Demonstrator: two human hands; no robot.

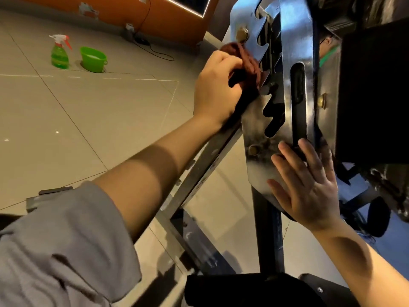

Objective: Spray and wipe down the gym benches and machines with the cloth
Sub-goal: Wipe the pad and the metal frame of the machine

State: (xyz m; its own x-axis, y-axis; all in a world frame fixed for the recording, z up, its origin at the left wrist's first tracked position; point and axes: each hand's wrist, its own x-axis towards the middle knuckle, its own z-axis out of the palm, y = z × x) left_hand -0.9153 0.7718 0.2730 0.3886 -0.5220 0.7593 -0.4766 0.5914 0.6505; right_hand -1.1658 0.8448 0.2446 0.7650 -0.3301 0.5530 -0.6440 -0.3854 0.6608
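A shiny notched metal adjustment plate (256,120) of a gym bench rises through the middle of the head view. My left hand (215,87) grips a dark red cloth (245,63) and presses it against the plate's left edge, just below a brass bolt. My right hand (307,185) lies flat with straight fingers on the plate's lower part, beside a long slot. A green spray bottle (59,54) with a white and red trigger stands on the floor at far left.
A green bucket (93,59) sits beside the bottle on the tiled floor. A black cable runs along the orange wall (172,16). Black bench padding (374,89) fills the right side. The grey steel frame (199,178) slants down to the floor below my left arm.
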